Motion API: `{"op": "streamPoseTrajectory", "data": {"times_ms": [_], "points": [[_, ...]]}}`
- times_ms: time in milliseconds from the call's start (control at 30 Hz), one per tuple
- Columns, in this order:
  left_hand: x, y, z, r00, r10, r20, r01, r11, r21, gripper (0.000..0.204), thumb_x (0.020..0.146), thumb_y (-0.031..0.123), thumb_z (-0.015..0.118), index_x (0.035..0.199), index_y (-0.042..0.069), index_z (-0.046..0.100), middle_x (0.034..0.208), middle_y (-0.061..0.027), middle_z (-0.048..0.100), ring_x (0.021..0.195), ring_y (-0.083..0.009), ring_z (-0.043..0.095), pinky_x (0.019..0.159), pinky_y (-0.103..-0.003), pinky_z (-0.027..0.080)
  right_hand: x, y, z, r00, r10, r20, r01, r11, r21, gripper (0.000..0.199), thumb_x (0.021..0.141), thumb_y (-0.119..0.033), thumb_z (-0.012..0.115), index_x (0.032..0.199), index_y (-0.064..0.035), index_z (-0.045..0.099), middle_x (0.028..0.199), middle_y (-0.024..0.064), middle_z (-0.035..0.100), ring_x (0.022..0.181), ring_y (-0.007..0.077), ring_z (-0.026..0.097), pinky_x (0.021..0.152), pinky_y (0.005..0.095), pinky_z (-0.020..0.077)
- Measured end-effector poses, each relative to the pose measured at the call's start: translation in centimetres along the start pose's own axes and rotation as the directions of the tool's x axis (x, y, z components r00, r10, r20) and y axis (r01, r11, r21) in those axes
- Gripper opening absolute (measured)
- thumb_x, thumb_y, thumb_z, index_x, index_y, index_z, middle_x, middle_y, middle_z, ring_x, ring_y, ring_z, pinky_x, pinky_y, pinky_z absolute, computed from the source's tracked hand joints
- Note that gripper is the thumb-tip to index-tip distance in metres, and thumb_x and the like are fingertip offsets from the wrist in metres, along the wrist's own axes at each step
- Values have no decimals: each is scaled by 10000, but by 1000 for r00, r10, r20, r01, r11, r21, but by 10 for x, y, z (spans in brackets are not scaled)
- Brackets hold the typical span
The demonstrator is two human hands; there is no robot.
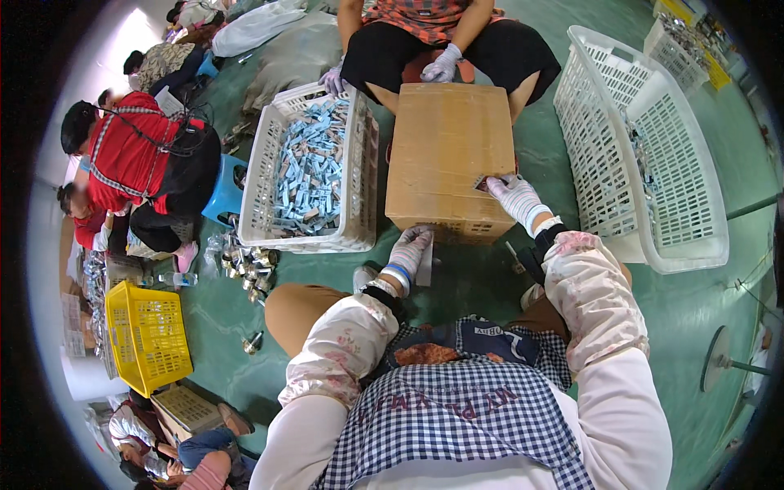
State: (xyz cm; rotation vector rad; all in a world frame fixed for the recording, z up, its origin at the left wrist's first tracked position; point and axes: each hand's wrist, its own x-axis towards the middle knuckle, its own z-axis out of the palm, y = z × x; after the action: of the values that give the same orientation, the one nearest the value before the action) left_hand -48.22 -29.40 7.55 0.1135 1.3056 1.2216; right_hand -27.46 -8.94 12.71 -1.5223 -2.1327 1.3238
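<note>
A green floor [694, 310] carries the work; the gloved left hand [408, 249] curls against the near edge of a cardboard box [445, 155]; the right hand [513, 196] pinches a small grey piece [480, 184] on top; beyond-left, a white basket [359, 171] of blue pieces.

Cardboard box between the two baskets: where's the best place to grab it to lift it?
Probably by its two long side walls, one hand from each side. The cardboard box lies flat with its closed top up, offering no handle. The left hand touches its near edge; the right hand rests on its top near the right edge. The white basket crowds its left side.
</note>
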Motion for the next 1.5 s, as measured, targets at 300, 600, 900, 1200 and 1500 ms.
{"op": "streamPoseTrajectory", "data": {"times_ms": [300,600,900,1200,1500], "points": [[27,-7,-15,961,236,-142,-185,935,303,105,920,143,651,967,50,645,894,-6,648,825,-104,559,821,-244,463,-23,-37,0,998,64,19,-62,995,-84,590,959,-490,434,1320,-32,520,1397,199,488,1308,348,425,1088,375,330],[31,-11,-24,962,218,-167,-199,973,119,87,915,129,659,932,44,647,867,-1,637,826,-105,550,799,-251,466,-23,-43,7,982,64,175,-20,971,-239,560,985,-508,332,1303,-107,561,1453,122,453,1378,324,325,1148,366,228],[46,-22,-34,970,203,-130,-174,962,209,144,927,261,653,950,130,599,747,-41,605,555,-199,554,477,-363,455,-20,-41,10,1000,29,4,-27,965,-260,617,973,-527,338,1312,-54,543,1454,139,447,1369,291,356,1160,357,210],[31,-15,-23,956,242,-164,-206,956,211,98,913,189,670,934,114,611,819,-22,636,634,-148,548,548,-317,471,-31,-62,1,987,149,59,-107,886,-452,612,980,-550,270,1355,-136,521,1478,123,424,1400,259,315,1176,351,178],[18,-6,-11,951,271,-149,-236,947,220,69,907,131,672,947,86,638,850,21,624,757,-98,541,701,-253,466,-31,-55,-4,992,91,92,-38,885,-464,580,994,-518,262,1340,-152,550,1481,90,425,1412,286,288,1191,348,153]]}}
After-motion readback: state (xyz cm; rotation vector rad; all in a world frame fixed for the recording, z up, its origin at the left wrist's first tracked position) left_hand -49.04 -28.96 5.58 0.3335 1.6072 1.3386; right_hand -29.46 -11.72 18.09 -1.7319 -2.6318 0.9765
